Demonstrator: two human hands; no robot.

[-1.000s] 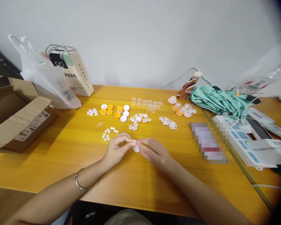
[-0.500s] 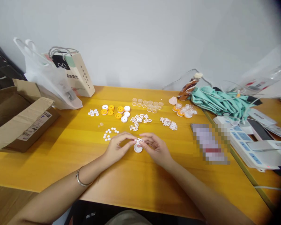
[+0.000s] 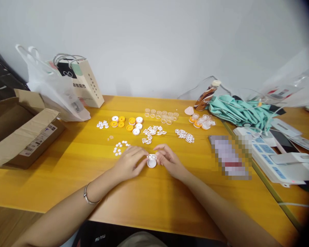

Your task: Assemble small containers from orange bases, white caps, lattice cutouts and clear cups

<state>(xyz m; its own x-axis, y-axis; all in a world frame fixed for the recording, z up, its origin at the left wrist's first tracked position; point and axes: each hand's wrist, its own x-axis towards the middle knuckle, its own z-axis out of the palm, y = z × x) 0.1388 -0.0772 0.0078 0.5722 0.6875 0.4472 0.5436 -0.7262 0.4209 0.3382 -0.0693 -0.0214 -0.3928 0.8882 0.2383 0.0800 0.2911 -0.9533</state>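
A small white perforated plastic piece point(image 3: 152, 156) is between my two hands, at the far rim of a white round cap point(image 3: 151, 164) lying on the table. My left hand point(image 3: 132, 161) pinches the piece's left end between thumb and fingertips. At its right end, the thumb and a curled finger of my right hand point(image 3: 172, 164) close on it, with the index finger lifted above. Beyond my hands lie similar perforated pieces point(image 3: 154, 130) in a loose group. Small white discs point(image 3: 117, 149) are scattered past my left hand.
Yellow and white round caps point(image 3: 130, 127), clear cups point(image 3: 158, 114) and more perforated pieces point(image 3: 184, 135) stand farther back. At left are a cardboard box point(image 3: 45, 140) and bags point(image 3: 89, 85). A phone point(image 3: 228, 156), a power strip point(image 3: 267, 157), a bottle point(image 3: 207, 96) and a green umbrella point(image 3: 237, 109) occupy the right.
The perforated piece has turned flatter, showing more of its face over the cap's far rim. My right thumb has drawn back to the right, and its index finger has lifted slightly.
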